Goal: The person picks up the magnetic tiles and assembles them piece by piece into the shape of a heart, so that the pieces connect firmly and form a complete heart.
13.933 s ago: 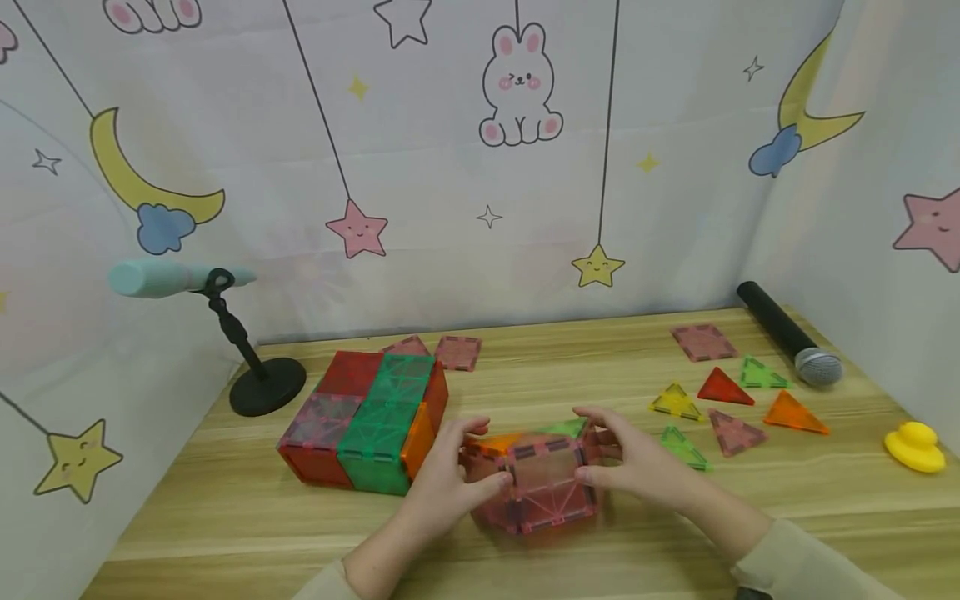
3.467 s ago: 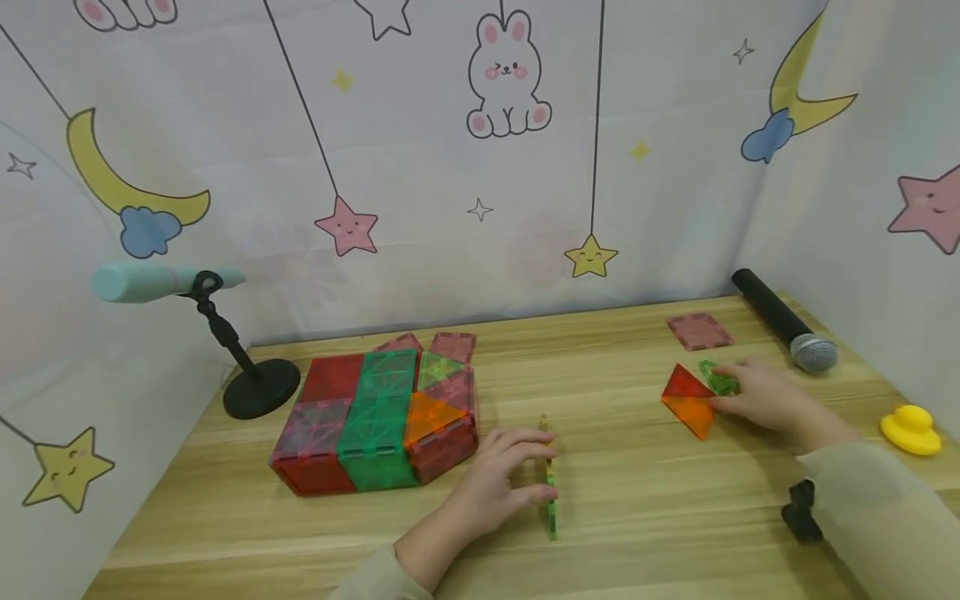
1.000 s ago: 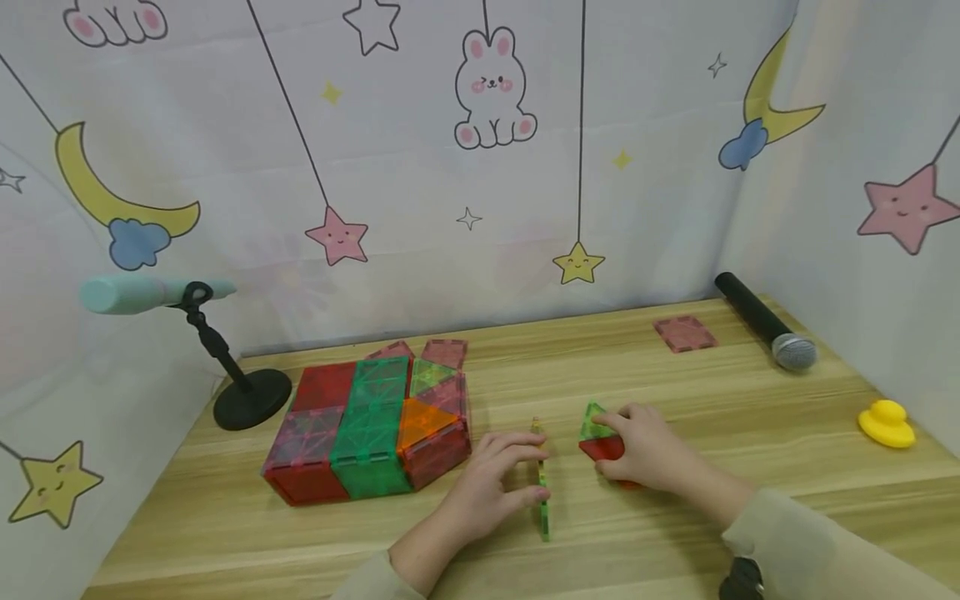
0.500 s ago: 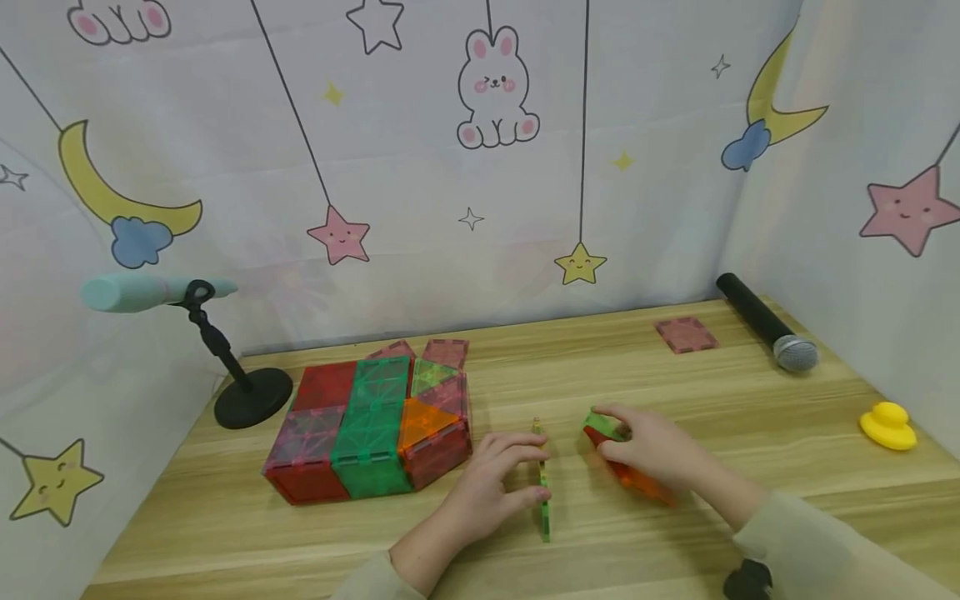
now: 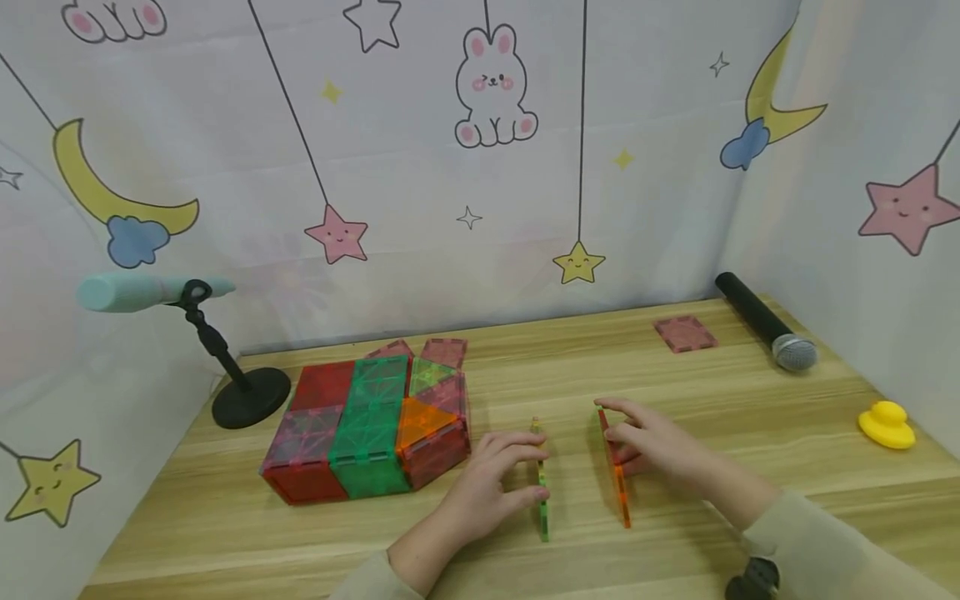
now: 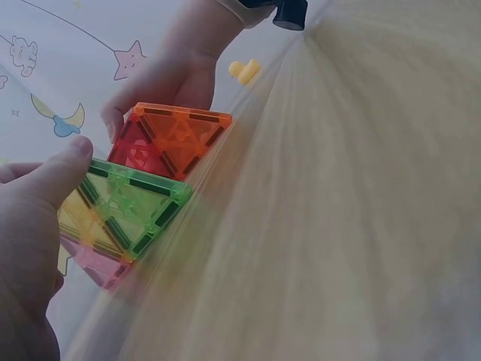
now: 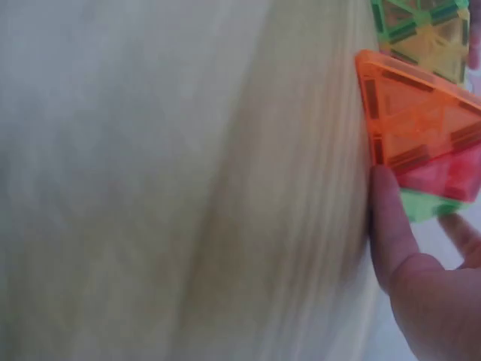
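Note:
My left hand holds a strip of joined triangular magnetic tiles on edge on the table. In the left wrist view its green tile is nearest, with yellow and pink ones beyond and the thumb at the top edge. To the right, my right hand grips a second upright strip of magnetic tiles, made of orange, red and green triangles. The right wrist view shows its orange tile, with fingertips at the strip's edges. A gap separates the two strips, which stand roughly side by side.
A low block of red, green, pink and orange tiles stands at left. Behind it lies a pink square tile. Another pink square, a black microphone and a yellow duck lie right. A stand holds a turquoise microphone.
The pink-sided piece both hands held earlier now sits against the low block. My right hand has brought the green, red and orange tiles leftward and tipped them upright. The left hand stays put.

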`<state>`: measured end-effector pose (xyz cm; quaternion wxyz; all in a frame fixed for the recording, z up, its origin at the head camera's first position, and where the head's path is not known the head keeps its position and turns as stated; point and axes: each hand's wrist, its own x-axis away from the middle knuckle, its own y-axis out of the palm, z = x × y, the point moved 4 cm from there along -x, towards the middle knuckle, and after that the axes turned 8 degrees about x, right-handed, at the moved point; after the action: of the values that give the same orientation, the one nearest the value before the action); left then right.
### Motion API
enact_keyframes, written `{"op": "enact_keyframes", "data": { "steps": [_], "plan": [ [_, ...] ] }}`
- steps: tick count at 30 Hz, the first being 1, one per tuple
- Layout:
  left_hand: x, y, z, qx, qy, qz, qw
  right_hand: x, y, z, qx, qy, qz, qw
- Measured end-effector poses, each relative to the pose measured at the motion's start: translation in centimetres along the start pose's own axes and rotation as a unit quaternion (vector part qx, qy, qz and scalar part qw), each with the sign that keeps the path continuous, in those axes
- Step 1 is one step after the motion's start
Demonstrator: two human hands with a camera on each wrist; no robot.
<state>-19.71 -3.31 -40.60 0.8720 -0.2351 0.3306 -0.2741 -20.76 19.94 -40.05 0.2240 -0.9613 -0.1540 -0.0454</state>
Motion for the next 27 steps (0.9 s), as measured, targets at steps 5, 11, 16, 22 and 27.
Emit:
{"op": "enact_keyframes", "data": {
  "steps": [5,11,16,22,27],
  "plan": [
    [0.1,0.1,-0.1,-0.001,0.005,0.000,1.0000,0.1,0.2,0.3,-0.027,0.000,-0.005,0.9996],
    [0.1,0.0,0.0,-0.004,0.012,0.006,0.9999,0.1,0.3,0.5,-0.035,-0.005,-0.015,0.9992],
    [0.0,0.0,0.0,-0.007,0.017,0.008,0.9998,0.2,0.2,0.4,-0.042,-0.014,-0.023,0.9988],
    [0.0,-0.1,0.0,-0.008,0.019,0.009,0.9997,0.1,-0.1,0.3,-0.037,-0.022,-0.027,0.9987],
    [0.0,0.0,-0.1,-0.012,0.029,0.011,0.9995,-0.1,-1.0,0.3,0.006,-0.021,-0.003,0.9998]
  ]
}}
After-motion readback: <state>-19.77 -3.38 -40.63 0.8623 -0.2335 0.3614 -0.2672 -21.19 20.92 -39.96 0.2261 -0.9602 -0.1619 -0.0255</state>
